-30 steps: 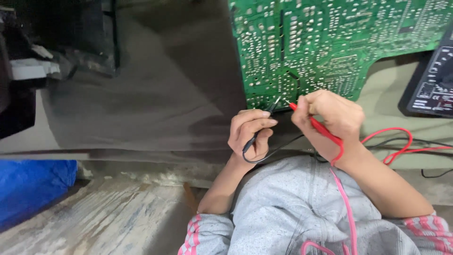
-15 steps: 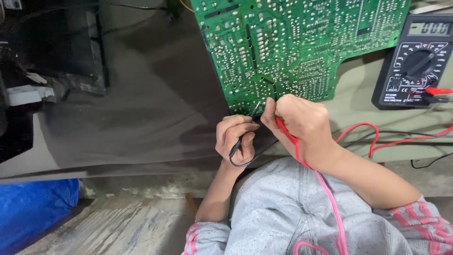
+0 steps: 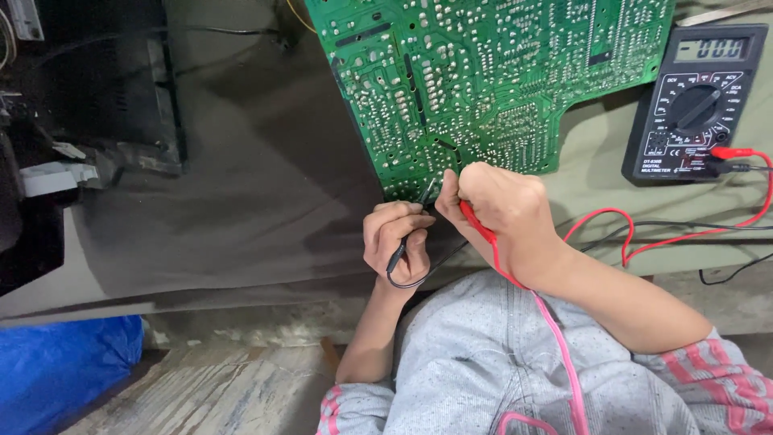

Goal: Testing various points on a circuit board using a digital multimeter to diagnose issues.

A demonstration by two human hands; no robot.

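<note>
Here, nearest the camera, the left hand [image 3: 396,240] is curling shut around a black probe [image 3: 411,229], its fingers folded over the handle and its lead looping out below the palm. The probe's long axis is running up and to the right, so its tip is landing on the near edge of the green circuit board [image 3: 483,72], just beside the right hand.

The right hand [image 3: 501,211] is sitting a touch farther in, also closed, pinching a red probe [image 3: 477,224] between thumb and fingers. That probe is slanting up and to the left; its tip is hidden behind the fingertips, so the exact contact point cannot be told. Both tips are converging on the same small patch at the board's near left corner, the two hands almost touching, with the board lying directly ahead of each.

Farther back, the red lead [image 3: 644,234] is trailing right across the olive bench surface [image 3: 596,161] toward the black multimeter [image 3: 694,101], which is lying flat beside the board's right edge, plugs seated at its near right corner.
</note>
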